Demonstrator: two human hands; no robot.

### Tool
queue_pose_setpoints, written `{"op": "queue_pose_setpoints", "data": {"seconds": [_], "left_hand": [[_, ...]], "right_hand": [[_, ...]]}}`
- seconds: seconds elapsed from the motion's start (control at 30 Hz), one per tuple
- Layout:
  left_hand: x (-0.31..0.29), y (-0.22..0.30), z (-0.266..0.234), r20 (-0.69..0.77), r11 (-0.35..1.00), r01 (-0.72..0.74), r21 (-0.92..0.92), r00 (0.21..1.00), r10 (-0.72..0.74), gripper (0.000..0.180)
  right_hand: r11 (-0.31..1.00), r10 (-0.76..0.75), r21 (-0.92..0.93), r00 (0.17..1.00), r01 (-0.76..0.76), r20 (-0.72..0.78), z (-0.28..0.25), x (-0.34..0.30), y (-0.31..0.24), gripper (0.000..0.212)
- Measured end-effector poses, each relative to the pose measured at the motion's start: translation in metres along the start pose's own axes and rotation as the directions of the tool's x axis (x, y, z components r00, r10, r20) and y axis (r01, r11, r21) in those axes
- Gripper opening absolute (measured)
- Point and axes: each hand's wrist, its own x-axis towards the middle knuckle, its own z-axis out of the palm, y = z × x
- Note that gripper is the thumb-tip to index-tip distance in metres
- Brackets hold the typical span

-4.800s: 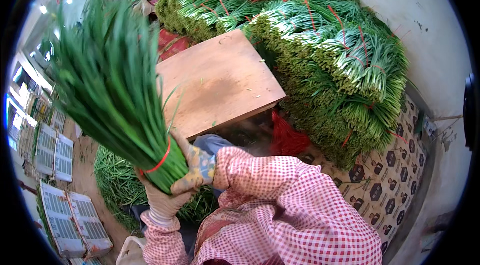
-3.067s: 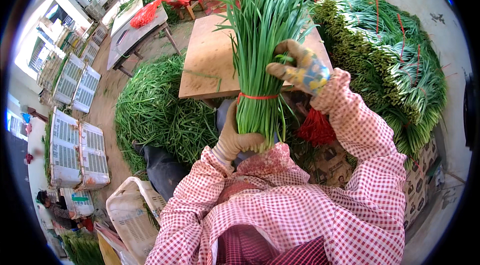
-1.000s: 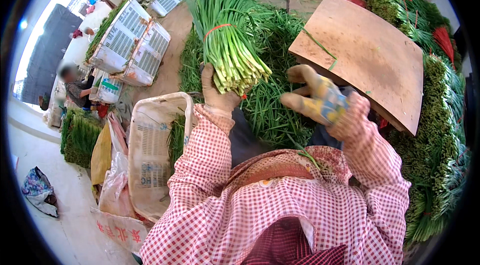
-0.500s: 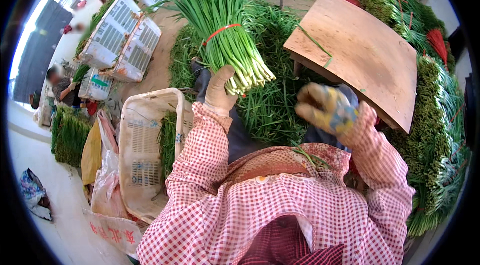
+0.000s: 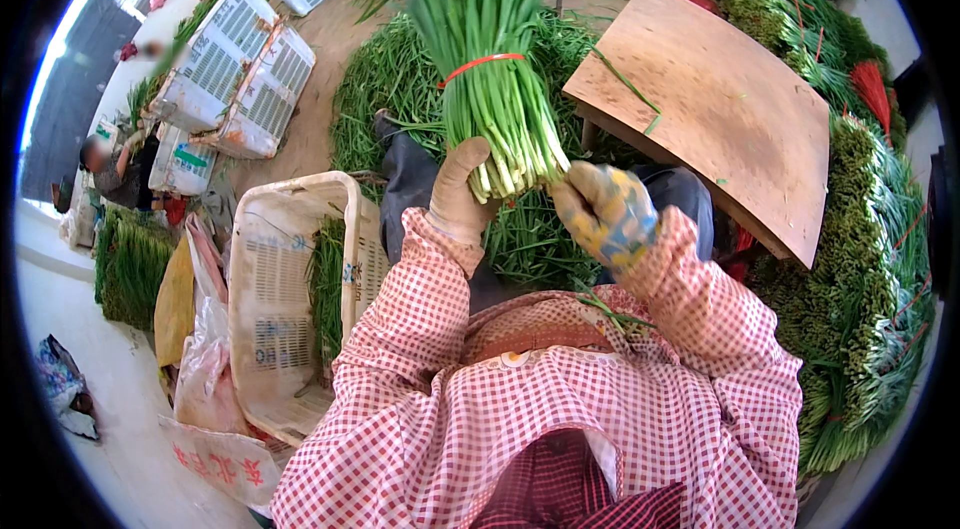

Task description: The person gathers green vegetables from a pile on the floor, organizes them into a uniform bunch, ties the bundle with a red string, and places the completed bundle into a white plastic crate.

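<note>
A thick bunch of garlic chives [image 5: 490, 59], tied with a red band [image 5: 480, 66], stands upright over my lap with its pale cut ends down. My left hand [image 5: 461, 191], in a tan glove, grips it near the cut ends from the left. On the other side my right hand [image 5: 603, 213], wearing a blue and yellow patterned glove, has its fingers closed in a pinch on the end of an outer stalk. Some loose green blades [image 5: 612, 314] lie on my apron.
Loose greens [image 5: 385, 79] lie heaped on the floor ahead. A white plastic crate [image 5: 240, 289] holding chives is at my left, a wooden board table [image 5: 710, 109] ahead right. Tied bunches [image 5: 850, 259] are stacked along the right. Another person [image 5: 125, 169] works at the far left beside stacked crates [image 5: 215, 69].
The bunch has moved right and been turned more upright in my left hand. My right hand has come leftward to its cut ends, its fingers now pinching an outer stalk.
</note>
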Motion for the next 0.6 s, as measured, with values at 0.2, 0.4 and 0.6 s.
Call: {"op": "queue_pose_setpoints", "data": {"seconds": [0.2,0.4,0.6], "left_hand": [[0.029,0.007,0.001,-0.086,0.998,0.021,-0.058,0.996,-0.026,0.044],[0.084,0.032,0.009,0.002,0.99,0.012,-0.141,1.0,-0.012,0.046],[0.077,0.03,0.017,0.124,0.999,-0.039,-0.037,0.991,0.043,0.049]], "right_hand": [[0.992,0.09,0.055,0.953,-0.11,0.288,-0.014,-0.07,-0.021,0.02],[0.894,0.141,0.229,0.727,-0.386,0.672,-0.061,-0.179,0.038,0.021],[0.878,0.409,0.158,0.88,-0.451,0.242,-0.094,-0.055,0.011,0.042]]}}
